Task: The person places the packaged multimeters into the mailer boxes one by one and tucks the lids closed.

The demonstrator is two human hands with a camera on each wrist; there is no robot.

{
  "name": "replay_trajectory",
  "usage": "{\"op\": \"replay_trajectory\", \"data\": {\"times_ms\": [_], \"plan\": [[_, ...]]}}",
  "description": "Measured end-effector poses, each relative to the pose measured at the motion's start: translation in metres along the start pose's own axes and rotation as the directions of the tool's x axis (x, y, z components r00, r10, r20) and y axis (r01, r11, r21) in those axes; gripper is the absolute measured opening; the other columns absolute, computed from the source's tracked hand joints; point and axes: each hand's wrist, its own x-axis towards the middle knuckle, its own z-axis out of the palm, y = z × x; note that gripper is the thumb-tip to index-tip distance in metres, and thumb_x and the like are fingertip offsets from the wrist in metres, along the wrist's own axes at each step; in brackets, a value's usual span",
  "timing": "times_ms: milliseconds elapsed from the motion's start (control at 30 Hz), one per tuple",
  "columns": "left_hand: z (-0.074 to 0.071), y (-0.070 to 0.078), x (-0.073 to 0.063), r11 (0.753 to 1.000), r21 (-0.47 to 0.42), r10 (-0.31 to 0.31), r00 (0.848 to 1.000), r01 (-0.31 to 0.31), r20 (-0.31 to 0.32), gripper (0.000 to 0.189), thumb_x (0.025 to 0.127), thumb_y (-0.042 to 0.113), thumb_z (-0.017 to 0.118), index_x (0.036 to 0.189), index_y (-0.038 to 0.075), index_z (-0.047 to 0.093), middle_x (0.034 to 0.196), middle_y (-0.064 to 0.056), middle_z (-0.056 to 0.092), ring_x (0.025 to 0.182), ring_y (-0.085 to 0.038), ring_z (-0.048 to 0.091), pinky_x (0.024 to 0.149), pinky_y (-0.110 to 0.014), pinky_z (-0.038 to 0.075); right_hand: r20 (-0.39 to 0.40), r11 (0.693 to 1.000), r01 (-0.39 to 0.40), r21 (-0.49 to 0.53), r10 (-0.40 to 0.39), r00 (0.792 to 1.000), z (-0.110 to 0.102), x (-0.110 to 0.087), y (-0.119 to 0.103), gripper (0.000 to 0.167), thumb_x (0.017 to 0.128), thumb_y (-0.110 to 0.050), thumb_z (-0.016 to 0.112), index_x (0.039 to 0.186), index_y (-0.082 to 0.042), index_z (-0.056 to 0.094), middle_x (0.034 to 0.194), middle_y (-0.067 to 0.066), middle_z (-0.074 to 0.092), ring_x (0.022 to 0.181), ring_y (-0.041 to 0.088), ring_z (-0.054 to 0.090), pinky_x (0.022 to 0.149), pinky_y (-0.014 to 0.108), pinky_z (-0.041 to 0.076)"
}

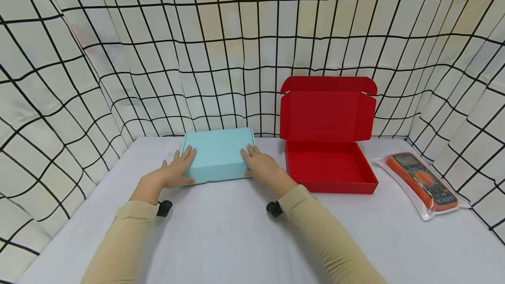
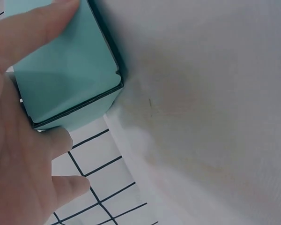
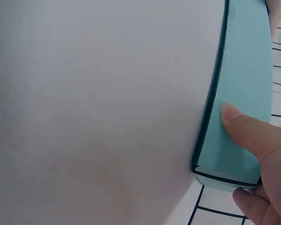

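A closed light blue cardboard box lies flat toward the back of the white table, between both hands. My left hand rests at its left end, fingers spread, with the thumb on the front face. At the opposite end, my right hand lays its fingers over the top edge. In the right wrist view the right thumb presses along the box's front face, and other fingertips show by its end. The box's inside is hidden by its lid.
An open red cardboard box stands to the right, its lid upright behind it. Farther right lies an orange and black multimeter in a clear plastic bag. White cloth walls with a black grid border the table.
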Motion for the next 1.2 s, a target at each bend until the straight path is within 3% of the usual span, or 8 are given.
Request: {"op": "replay_trajectory", "data": {"times_ms": [267,467,833,1000,1200], "plan": [[0.002,0.005,0.000,0.998,0.051,-0.022,1.000,0.023,-0.014,0.094,0.098,0.023,0.070,0.160,-0.008,0.005,0.165,-0.032,-0.005,0.145,-0.062,-0.004,0.106,-0.083,0.001,-0.082,1.000,-0.012,-0.024,0.010,0.997,0.007,0.002,-0.003,0.074,0.096,-0.026,0.074,0.157,-0.005,0.040,0.161,0.019,0.036,0.149,0.035,0.034,0.110,0.042,0.044],[0.002,0.005,0.001,0.997,0.069,-0.021,0.999,0.022,-0.026,0.094,0.098,0.023,0.071,0.159,-0.008,0.007,0.165,-0.032,-0.003,0.145,-0.063,-0.002,0.106,-0.083,0.004,-0.082,0.998,-0.012,-0.060,0.007,0.997,0.006,0.003,-0.004,0.073,0.096,-0.027,0.073,0.157,-0.004,0.040,0.160,0.020,0.037,0.148,0.035,0.036,0.108,0.040,0.046],[0.004,-0.006,0.005,0.998,0.053,0.021,0.994,-0.016,-0.106,0.104,0.085,0.020,0.085,0.159,-0.007,0.018,0.165,-0.031,0.008,0.148,-0.057,-0.002,0.108,-0.081,0.002,-0.059,1.000,-0.010,-0.016,0.009,0.998,-0.003,0.000,-0.002,0.077,0.090,-0.015,0.080,0.157,-0.008,0.042,0.158,0.018,0.040,0.138,0.032,0.050,0.103,0.039,0.051],[0.003,-0.005,0.004,0.995,0.095,0.042,0.991,-0.030,-0.131,0.104,0.083,0.021,0.087,0.157,-0.010,0.022,0.163,-0.034,0.013,0.146,-0.061,0.006,0.110,-0.078,0.010,-0.067,0.998,0.000,-0.062,-0.004,0.998,-0.003,0.002,-0.003,0.076,0.090,-0.019,0.080,0.156,-0.009,0.044,0.158,0.016,0.042,0.145,0.032,0.041,0.105,0.039,0.049],[0.002,-0.003,0.008,0.996,0.090,0.037,0.986,-0.022,-0.164,0.102,0.080,0.018,0.089,0.156,-0.009,0.028,0.162,-0.033,0.018,0.145,-0.060,0.013,0.113,-0.073,0.016,-0.118,0.993,-0.007,-0.122,-0.007,0.993,0.001,0.005,-0.004,0.072,0.089,-0.019,0.082,0.152,-0.008,0.050,0.152,0.017,0.050,0.139,0.033,0.050,0.101,0.038,0.052]]}}
